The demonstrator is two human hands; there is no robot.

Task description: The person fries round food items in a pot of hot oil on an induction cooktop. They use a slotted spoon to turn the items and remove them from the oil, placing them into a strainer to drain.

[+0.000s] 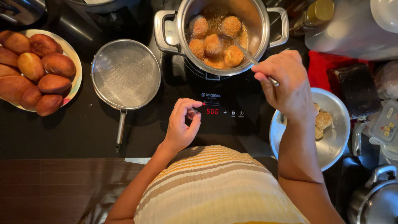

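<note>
My right hand [285,83] grips the handle of a metal spoon [248,54] whose bowl reaches into a steel pot [265,29] on a black induction cooker [219,118]. Several breaded balls [213,45] fry in bubbling oil inside the pot. My left hand [181,124] rests on the cooker's control panel, its index fingertip touching the strip beside the red lit display [212,111]. This hand holds nothing.
A round wire-mesh strainer [125,74] lies left of the pot. A plate [76,79] at far left holds several browned buns. A steel bowl [338,141] with breaded pieces sits at right, near a red cloth [320,68], containers and a kettle [377,199].
</note>
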